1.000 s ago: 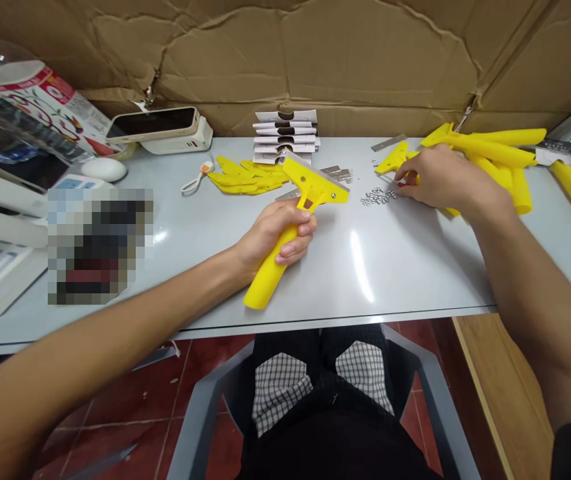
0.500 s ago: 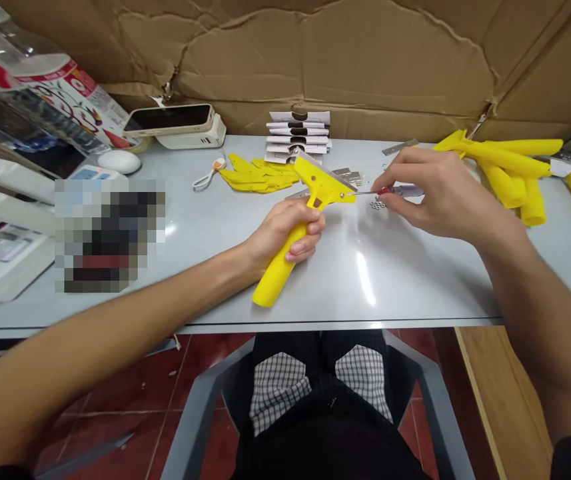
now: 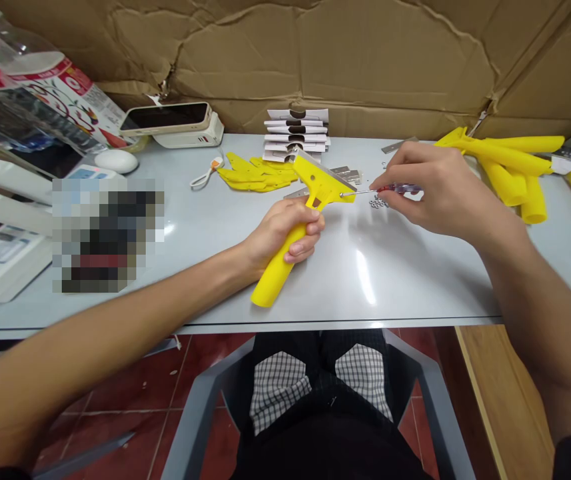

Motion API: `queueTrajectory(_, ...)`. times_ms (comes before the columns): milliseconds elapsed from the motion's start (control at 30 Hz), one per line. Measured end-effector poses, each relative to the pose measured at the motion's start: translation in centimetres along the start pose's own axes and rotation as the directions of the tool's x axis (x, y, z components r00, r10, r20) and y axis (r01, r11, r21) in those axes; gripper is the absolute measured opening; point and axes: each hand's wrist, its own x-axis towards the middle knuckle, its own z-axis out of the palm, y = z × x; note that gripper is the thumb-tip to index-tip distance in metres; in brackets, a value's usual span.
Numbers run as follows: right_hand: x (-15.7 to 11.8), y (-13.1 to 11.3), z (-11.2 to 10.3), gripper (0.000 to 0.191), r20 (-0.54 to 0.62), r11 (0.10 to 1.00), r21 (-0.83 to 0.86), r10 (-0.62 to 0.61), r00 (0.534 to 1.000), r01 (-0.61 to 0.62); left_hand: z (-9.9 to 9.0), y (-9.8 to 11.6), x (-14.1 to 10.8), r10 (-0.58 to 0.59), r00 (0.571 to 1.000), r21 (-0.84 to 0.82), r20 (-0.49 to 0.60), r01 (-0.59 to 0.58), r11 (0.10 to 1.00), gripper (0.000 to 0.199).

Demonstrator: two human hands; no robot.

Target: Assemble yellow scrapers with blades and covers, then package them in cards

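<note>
My left hand (image 3: 288,233) is wrapped round the handle of a yellow scraper (image 3: 276,275), its head tilted up and away with a metal blade along the far edge. Between the fingertips of my right hand (image 3: 438,190) is a screwdriver (image 3: 399,189) with a red and clear handle. Its thin shaft reaches left to a small screw (image 3: 342,195) in the right end of the scraper head. Behind the head lie loose metal blades (image 3: 348,175). Just under my right fingertips is a cluster of small nuts or screws (image 3: 378,202), too small to tell which.
Flat yellow plastic pieces (image 3: 252,175) lie left of the scraper head, before a row of folded white paper sleeves (image 3: 296,137). More yellow scrapers (image 3: 515,167) are piled at the right. A phone (image 3: 168,118), a white mouse (image 3: 116,161) and a bottle (image 3: 65,93) stand at the left.
Hardly anything differs. The screwdriver handle appears slightly turned between my right fingers, while its tip stays at the screw and my left hand keeps its hold.
</note>
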Motion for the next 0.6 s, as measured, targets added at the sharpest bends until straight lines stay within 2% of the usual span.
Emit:
queueTrajectory(267, -0.5, -0.4, 0.2, 0.028, -0.043, 0.992, -0.117, -0.059, 0.997, 0.054, 0.5, 0.0, -0.1, 0.019, 0.999, 0.049, -0.035, -0.018, 0.999, 0.026)
queueTrajectory(400, -0.8, -1.7, 0.1, 0.028, -0.047, 0.98, -0.201, -0.011, 0.999, 0.001, 0.9, 0.1, -0.3, 0.02, 0.998, 0.076, -0.058, -0.015, 0.997, 0.025)
queueTrajectory(500, -0.9, -2.6, 0.0, 0.025, -0.045, 0.986, -0.163, 0.032, 0.998, -0.039, 1.0, 0.2, -0.3, 0.009, 0.998, 0.093, -0.062, -0.003, 0.996, 0.025)
queueTrajectory(600, -0.9, -3.1, -0.1, 0.026, -0.049, 0.993, -0.115, 0.024, 0.998, -0.03, 0.9, 0.2, -0.3, 0.006, 0.998, 0.096, -0.065, 0.0, 0.995, 0.025)
